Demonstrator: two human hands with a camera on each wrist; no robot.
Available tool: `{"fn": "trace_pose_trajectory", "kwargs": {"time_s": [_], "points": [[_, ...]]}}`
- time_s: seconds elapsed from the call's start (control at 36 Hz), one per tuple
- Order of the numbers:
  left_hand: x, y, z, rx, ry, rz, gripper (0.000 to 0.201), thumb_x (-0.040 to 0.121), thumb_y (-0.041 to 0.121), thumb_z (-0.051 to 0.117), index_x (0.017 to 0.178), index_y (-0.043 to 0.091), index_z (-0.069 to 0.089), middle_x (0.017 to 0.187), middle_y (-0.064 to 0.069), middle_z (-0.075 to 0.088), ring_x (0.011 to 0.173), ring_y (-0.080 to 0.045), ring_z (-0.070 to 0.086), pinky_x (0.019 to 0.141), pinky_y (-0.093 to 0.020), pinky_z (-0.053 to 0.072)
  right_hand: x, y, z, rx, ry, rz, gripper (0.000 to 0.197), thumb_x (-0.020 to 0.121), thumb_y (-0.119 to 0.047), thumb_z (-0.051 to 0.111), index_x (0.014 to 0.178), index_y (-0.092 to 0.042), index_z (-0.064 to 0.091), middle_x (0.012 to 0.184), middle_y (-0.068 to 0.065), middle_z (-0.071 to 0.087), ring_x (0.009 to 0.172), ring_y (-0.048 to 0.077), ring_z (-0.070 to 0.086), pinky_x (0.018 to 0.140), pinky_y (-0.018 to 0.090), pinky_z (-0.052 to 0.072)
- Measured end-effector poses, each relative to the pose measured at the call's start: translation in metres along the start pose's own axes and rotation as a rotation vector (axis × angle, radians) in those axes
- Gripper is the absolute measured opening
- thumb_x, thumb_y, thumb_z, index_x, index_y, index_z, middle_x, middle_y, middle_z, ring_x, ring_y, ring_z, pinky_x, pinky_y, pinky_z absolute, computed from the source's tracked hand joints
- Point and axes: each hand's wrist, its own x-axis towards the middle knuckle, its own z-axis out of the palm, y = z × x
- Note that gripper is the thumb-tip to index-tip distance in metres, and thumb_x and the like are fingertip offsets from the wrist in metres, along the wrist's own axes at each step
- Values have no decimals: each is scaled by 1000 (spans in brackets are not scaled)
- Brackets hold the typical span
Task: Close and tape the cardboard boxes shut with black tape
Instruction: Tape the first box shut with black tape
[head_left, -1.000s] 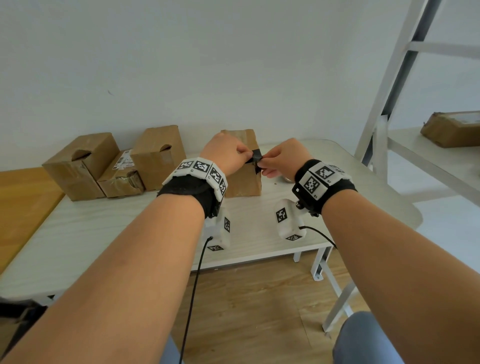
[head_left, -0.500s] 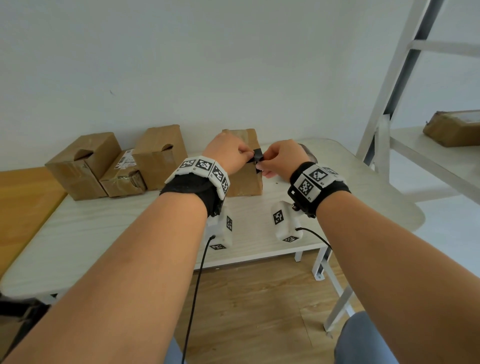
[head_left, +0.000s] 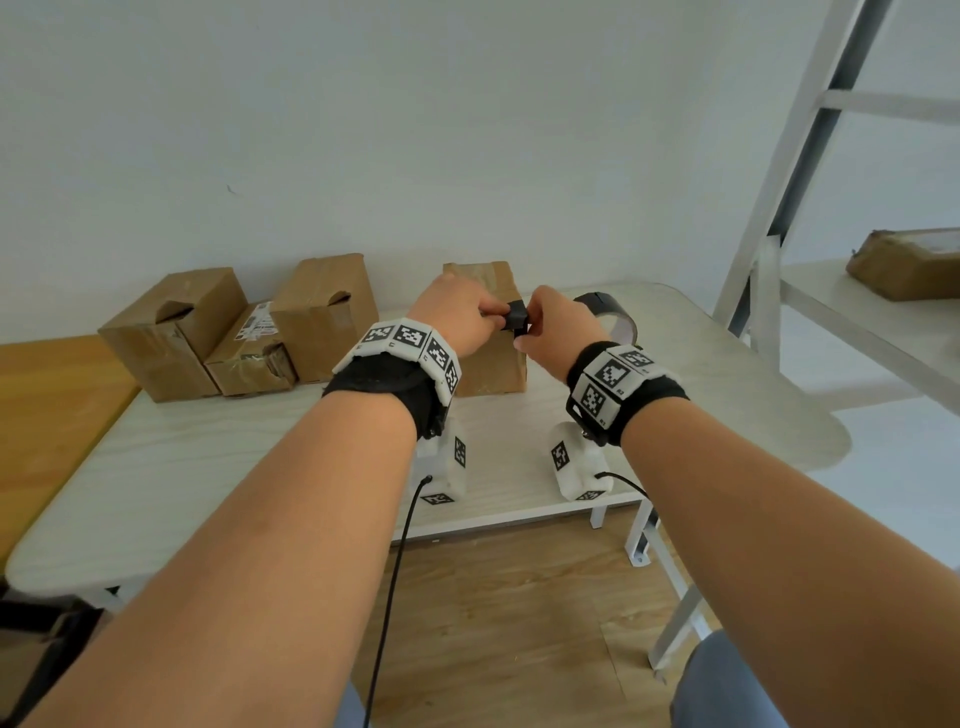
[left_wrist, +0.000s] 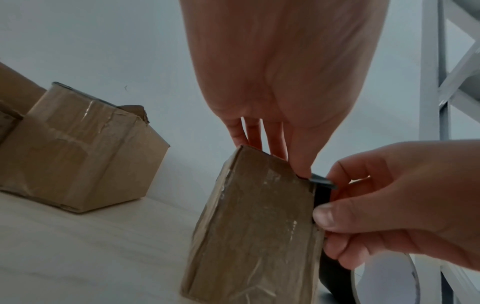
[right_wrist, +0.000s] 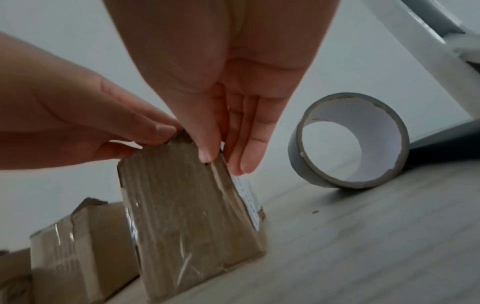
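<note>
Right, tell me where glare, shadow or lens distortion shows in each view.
Head view: wide-angle bending curves the table edge and stretches the forearms; light is even. Left wrist view: the palm of the left hand is in shadow against the bright wall, and the old clear tape on the cardboard box glints. Right wrist view: soft and grainy; the tape roll casts a faint shadow.

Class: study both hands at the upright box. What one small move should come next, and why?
Probably press the black tape strip down flat along the box corner. The left hand and the right hand both pinch it at the top edge, and part of it stands off the cardboard.
</note>
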Motion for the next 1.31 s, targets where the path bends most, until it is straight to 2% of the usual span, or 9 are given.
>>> {"fn": "trace_pose_trajectory", "kwargs": {"time_s": [0.19,0.31,0.39,0.5,0.58,0.69,0.81,1.03,1.31], "points": [[0,-3,3,0,20,16,32,96,26,50,127,25,61,125,-2,62,124,-20,46,104,-35,38,6,9,-12,342,-108,97,17,87,1,54,94,-11,64,90,11,71,80,18,70,78,32,59],[1,-2,5,52,39,15,33,97,28,47,128,27,60,123,-4,62,120,-20,49,100,-34,41,6,5,-23,487,-66,116,17,90,-12,56,93,-2,69,88,15,73,77,19,71,73,27,59],[3,-3,6,68,34,11,33,96,31,47,126,32,61,120,-4,62,111,-20,54,96,-35,44,7,4,-24,413,-66,82,22,85,-27,69,88,-5,71,80,8,74,76,16,72,74,27,59],[2,-3,6,73,33,10,32,96,29,48,123,30,63,113,-5,64,105,-21,56,89,-32,45,10,3,-24,341,-49,51,15,83,-20,71,89,-6,70,80,9,74,71,13,71,69,23,59],[3,-3,7,72,39,11,32,95,26,48,122,31,64,113,-5,64,102,-21,58,89,-33,46,11,-2,-26,210,-42,21,14,86,-21,68,89,-8,69,78,7,74,70,10,71,67,20,57],[5,-2,7,78,40,16,31,95,26,49,120,30,65,114,-5,64,104,-21,57,88,-31,46,11,-10,-31,-107,-74,-71,23,90,-29,61,94,-9,70,83,6,74,82,18,70,82,32,56],[6,0,5,91,32,42,31,96,22,48,121,26,65,115,-2,66,110,-21,56,90,-32,46,11,-15,-32,-337,-91,-130,32,93,-35,55,89,-7,70,87,8,72,83,23,66,75,32,51],[5,2,2,134,64,77,32,97,21,47,126,25,62,116,-3,64,105,-22,57,78,-23,37,13,-9,-28,-185,-147,-69,31,92,-31,58,85,-4,72,80,5,74,79,17,71,84,34,56],[4,3,-2,165,48,68,30,97,29,48,122,28,65,106,-2,64,97,-21,58,73,-26,39,15,-3,-25,43,-144,-4,15,88,-19,65,82,-6,70,77,6,74,71,13,72,70,25,59]]}}
